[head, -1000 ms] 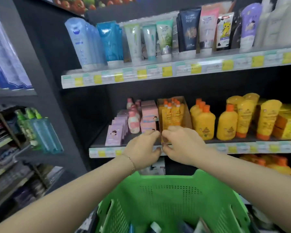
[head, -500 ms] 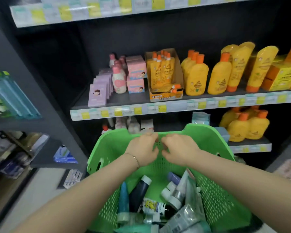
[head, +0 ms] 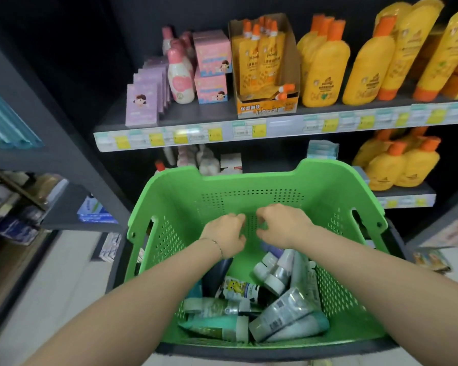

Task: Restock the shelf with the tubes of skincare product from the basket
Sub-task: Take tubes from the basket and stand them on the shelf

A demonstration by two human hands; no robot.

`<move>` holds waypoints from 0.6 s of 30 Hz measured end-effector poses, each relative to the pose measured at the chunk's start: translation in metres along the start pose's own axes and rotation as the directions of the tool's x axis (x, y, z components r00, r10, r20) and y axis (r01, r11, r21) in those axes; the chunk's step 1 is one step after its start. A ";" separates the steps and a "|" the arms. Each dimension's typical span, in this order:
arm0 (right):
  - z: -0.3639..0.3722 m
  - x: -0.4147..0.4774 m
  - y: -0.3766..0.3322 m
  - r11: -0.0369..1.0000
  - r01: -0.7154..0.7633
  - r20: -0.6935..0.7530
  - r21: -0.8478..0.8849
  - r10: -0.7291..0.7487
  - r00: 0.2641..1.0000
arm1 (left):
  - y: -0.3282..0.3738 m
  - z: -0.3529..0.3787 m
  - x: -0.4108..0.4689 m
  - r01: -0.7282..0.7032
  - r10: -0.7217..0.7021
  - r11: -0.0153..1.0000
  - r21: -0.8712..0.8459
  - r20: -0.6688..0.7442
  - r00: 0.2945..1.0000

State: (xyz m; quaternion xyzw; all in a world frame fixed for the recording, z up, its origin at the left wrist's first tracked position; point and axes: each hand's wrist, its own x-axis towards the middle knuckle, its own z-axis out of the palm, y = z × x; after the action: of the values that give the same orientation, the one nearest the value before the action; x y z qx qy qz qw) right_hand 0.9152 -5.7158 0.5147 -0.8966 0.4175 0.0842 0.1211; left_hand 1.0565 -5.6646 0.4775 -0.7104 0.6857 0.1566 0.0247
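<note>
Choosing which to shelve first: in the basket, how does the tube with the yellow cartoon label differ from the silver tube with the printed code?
The cartoon-label tube is dark with a white label; the silver tube is metallic grey. The cartoon-label tube lies mid-basket, partly covered by other tubes; the silver tube lies on top, slanted, its white cap toward the near wall. Both lie flat in the green basket.

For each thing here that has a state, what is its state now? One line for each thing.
left hand: empty, fingers loosely curled, over the basket.
right hand: empty, fingers loosely curled, over the basket.
basket: partly filled.
tubes: lying heaped in the basket.
display carton: open at the top.
pouches: mostly upright, capped.
yellow bottles: upright, capped.
</note>
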 end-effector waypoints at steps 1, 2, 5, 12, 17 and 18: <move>0.001 0.001 0.000 1.000 -0.007 0.012 0.010 0.007 1.000 | -0.001 0.005 0.000 0.004 -0.004 1.000 -0.003 0.032 0.999; 0.003 0.002 0.000 1.000 -0.009 0.028 0.015 0.009 1.000 | -0.002 0.009 0.001 0.006 -0.006 1.000 0.000 0.064 0.998; 0.008 0.005 -0.002 1.000 0.009 0.094 -0.007 -0.008 0.996 | -0.007 0.019 0.000 -0.005 -0.003 0.998 0.058 0.137 0.991; 0.008 0.008 -0.005 0.994 0.077 0.165 -0.078 -0.063 0.984 | -0.020 0.028 0.022 -0.053 -0.006 0.979 0.198 0.291 0.957; 0.004 0.007 -0.005 0.987 0.104 0.158 -0.119 -0.085 0.984 | -0.018 0.040 0.038 -0.071 -0.015 0.972 0.224 0.364 0.931; 0.004 0.007 -0.005 0.986 0.108 0.160 -0.130 -0.086 0.983 | -0.017 0.044 0.040 -0.080 -0.017 0.969 0.233 0.385 0.923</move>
State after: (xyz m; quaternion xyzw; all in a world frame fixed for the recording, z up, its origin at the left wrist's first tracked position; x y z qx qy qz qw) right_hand 0.9236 -5.7163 0.5096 -0.9130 0.3557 0.1760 0.0945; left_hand 1.0658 -5.6917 0.4224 -0.6462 0.6930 0.2076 0.2431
